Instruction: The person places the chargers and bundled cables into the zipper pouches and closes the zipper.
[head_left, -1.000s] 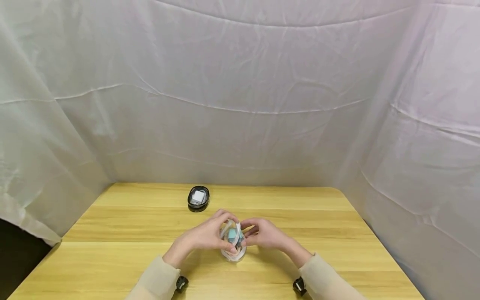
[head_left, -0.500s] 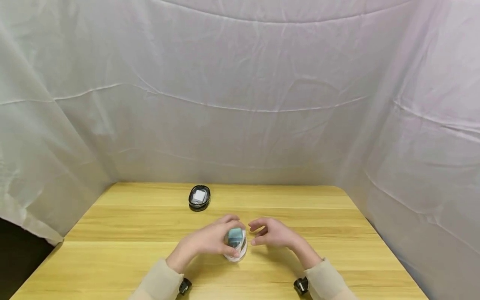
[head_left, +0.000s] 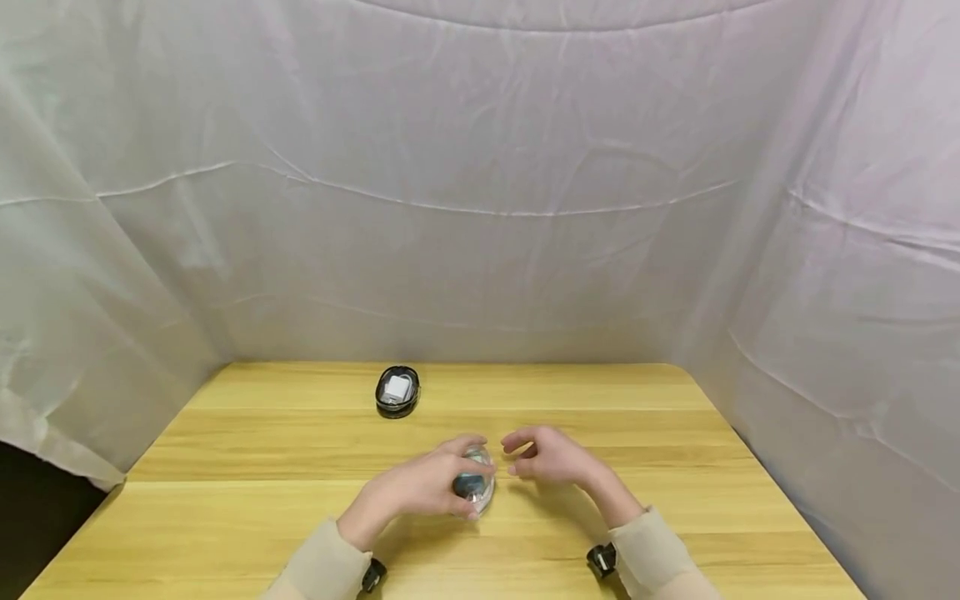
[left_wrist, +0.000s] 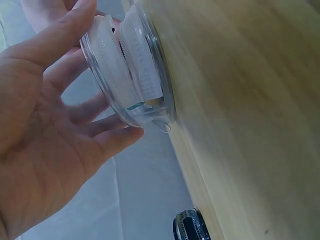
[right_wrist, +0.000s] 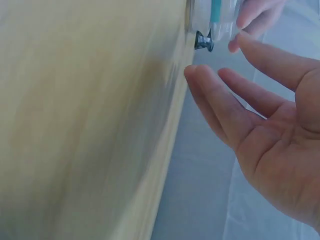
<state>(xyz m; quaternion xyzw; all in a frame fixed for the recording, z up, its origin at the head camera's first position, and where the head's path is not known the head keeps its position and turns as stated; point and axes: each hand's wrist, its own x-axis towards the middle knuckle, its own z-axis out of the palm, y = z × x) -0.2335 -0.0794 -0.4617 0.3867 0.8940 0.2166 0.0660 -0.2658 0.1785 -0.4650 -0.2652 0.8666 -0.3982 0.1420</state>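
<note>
The left hand (head_left: 429, 485) and right hand (head_left: 557, 460) are bare. The left sleeve (head_left: 324, 560) and right sleeve (head_left: 651, 552) are plain cream. The left camera (head_left: 373, 575) and right camera (head_left: 601, 560) are small and black.

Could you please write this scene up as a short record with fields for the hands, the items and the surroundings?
Left hand: fingers and thumb around the clear case
Right hand: apart from the clear case, fingers loosely bent, holding nothing
Clear case: rounded, transparent, teal and white showing through; appears to rest on the table
Black case: farther back on the table, white block visible inside
Table: light wood grain
Backdrop: pale, wrinkled cloth
</note>
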